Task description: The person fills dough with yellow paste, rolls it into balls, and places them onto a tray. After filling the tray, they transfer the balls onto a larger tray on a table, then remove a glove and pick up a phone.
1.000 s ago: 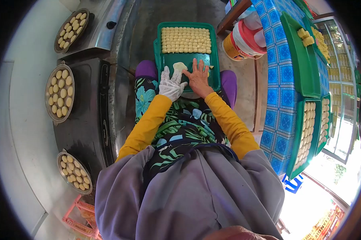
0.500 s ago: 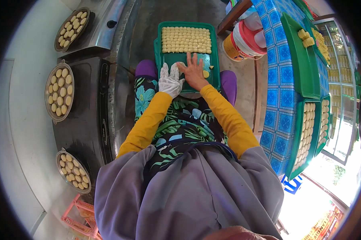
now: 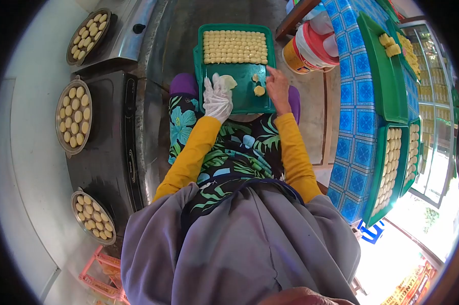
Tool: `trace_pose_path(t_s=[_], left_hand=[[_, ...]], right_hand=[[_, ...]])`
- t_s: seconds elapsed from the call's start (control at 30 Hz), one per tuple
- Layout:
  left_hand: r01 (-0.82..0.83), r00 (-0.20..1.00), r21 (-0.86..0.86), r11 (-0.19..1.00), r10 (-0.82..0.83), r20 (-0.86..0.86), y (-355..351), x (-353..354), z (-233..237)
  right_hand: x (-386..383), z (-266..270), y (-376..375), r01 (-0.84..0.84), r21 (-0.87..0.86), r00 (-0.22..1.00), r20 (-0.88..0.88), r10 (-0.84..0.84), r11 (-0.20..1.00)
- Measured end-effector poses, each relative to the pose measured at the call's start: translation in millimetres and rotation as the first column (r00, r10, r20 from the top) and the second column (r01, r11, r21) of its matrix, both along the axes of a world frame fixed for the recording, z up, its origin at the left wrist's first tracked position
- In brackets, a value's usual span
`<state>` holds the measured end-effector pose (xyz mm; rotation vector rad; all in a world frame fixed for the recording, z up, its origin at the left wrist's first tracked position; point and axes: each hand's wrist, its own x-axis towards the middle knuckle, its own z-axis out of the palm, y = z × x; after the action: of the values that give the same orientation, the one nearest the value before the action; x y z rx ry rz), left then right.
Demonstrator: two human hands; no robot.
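Observation:
A green tray (image 3: 242, 101) rests across my lap, its far half filled with rows of small pale dough balls (image 3: 234, 47). My left hand (image 3: 218, 96), in a white glove, is at the tray's near left. A flattened pale dough piece (image 3: 229, 82) lies against its fingers, held at its edge. My bare right hand (image 3: 277, 89) is over the tray's right edge, fingers partly bent; whether anything is between them is too small to tell. Beside it, on the tray, are a round yellow lump (image 3: 259, 91) and a smaller bit (image 3: 255, 78).
On the left, round pans (image 3: 74, 116) of pale rounds sit on a dark stove (image 3: 105, 152). A blue-clothed table (image 3: 349, 101) on the right bears green trays (image 3: 384, 76) with dough. Buckets (image 3: 308, 51) stand by a wooden leg.
My right hand has moved right, away from my left hand, to the tray's edge. The flattened dough by my left hand shows more clearly.

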<state>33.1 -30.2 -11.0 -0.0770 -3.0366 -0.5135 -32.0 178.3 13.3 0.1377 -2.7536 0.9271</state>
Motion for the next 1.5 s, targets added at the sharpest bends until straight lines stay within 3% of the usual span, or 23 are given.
trace_pose_path(t_s=[0.03, 0.07, 0.17, 0.23, 0.3, 0.33, 0.4, 0.5, 0.57, 0.63, 0.7, 0.77, 0.83, 0.9, 0.93, 1.03, 1.17, 1.2, 1.23, 1.27, 1.37, 1.43, 1.5], left_hand=[[0.026, 0.981, -0.078, 0.997, -0.041, -0.188, 5, -3, -4], [0.073, 0.997, -0.14, 0.987, -0.067, 0.044, 7, -13, -8], [0.169, 0.965, -0.117, 0.979, -0.14, 0.224, 5, -22, -11], [0.181, 0.972, -0.112, 0.977, -0.16, 0.173, 2, -18, -17], [0.086, 0.985, -0.125, 0.988, -0.103, -0.138, 2, -15, -26], [0.087, 0.985, -0.129, 0.988, -0.105, -0.139, -1, -18, -23], [-0.075, 0.994, 0.24, 0.968, 0.055, 0.092, -9, -17, -19], [-0.164, 0.985, 0.001, 0.986, 0.164, 0.062, -3, -6, -14], [-0.158, 0.986, -0.001, 0.987, 0.158, -0.05, -1, -9, -45], [-0.348, 0.938, 0.272, 0.897, 0.33, 0.109, 4, -14, -58], [-0.371, 0.913, 0.461, 0.806, 0.407, 0.023, 11, -12, -61], [-0.362, 0.867, 0.632, 0.686, 0.497, -0.044, 13, -13, -51], [-0.599, 0.801, 0.517, 0.612, 0.445, 0.4, 10, -24, -31], [-0.562, 0.817, 0.541, 0.626, 0.52, 0.248, 14, -21, -57], [-0.517, 0.813, 0.557, 0.65, 0.576, 0.084, 15, -21, -66], [-0.509, 0.807, 0.478, 0.716, 0.59, -0.025, 13, -21, -52], [-0.527, 0.804, 0.442, 0.726, 0.595, -0.019, 20, -24, -52], [-0.545, 0.799, 0.545, 0.638, 0.592, 0.106, 22, -24, -55], [-0.565, 0.792, 0.629, 0.534, 0.566, 0.23, 24, -24, -57], [-0.522, 0.814, 0.579, 0.626, 0.569, 0.118, 27, -20, -46], [-0.476, 0.796, 0.631, 0.613, 0.606, 0.012, 32, -18, -20], [-0.528, 0.776, 0.648, 0.55, 0.622, 0.105, 35, -22, -12], [-0.642, 0.652, 0.68, 0.354, 0.719, 0.241, 35, -27, -22]], right_hand=[[6, -3, 3, 0.012, 0.002, 1.0, 0.0, -0.012, 1.0], [17, -6, 8, -0.07, 0.0, 0.996, 0.053, 0.07, 0.998], [36, -4, 5, -0.204, 0.059, 0.975, 0.097, 0.198, 0.977], [42, -4, -5, -0.23, 0.202, 0.973, 0.072, 0.22, 0.952], [42, -5, -12, -0.251, 0.218, 0.967, 0.108, 0.232, 0.943], [41, -5, -14, -0.23, 0.264, 0.972, 0.105, 0.209, 0.937], [43, -5, -14, -0.206, 0.308, 0.977, 0.111, 0.18, 0.929], [39, -10, -13, -0.23, 0.331, 0.97, 0.152, 0.188, 0.915], [34, -22, -9, -0.236, 0.343, 0.972, 0.092, 0.217, 0.909], [31, -29, -8, -0.247, 0.349, 0.969, 0.064, 0.24, 0.904], [27, -32, -8, -0.259, 0.355, 0.964, 0.035, 0.264, 0.899], [25, -30, -16, -0.206, 0.266, 0.976, -0.013, 0.217, 0.942], [18, -22, -30, -0.281, 0.135, 0.959, 0.008, 0.282, 0.95], [12, -14, -49, -0.341, -0.003, 0.94, 0.023, 0.341, 0.94], [6, -12, -61, -0.397, 0.019, 0.917, -0.024, 0.397, 0.918], [-9, -15, -84, -0.479, 0.146, 0.871, -0.047, 0.49, 0.866], [-14, -19, -92, -0.524, 0.258, 0.834, -0.039, 0.551, 0.811], [-16, -20, -90, -0.529, 0.262, 0.83, -0.039, 0.557, 0.807], [-18, -24, -86, -0.519, 0.07, 0.851, -0.045, 0.523, 0.852], [-19, -27, -84, -0.486, -0.126, 0.874, -0.041, 0.485, 0.865], [-21, -37, -77, -0.317, -0.043, 0.947, 0.032, 0.319, 0.947], [-23, -38, -79, -0.288, -0.104, 0.95, 0.097, 0.298, 0.952], [-22, -34, -83, -0.311, -0.095, 0.933, 0.158, 0.322, 0.946]])
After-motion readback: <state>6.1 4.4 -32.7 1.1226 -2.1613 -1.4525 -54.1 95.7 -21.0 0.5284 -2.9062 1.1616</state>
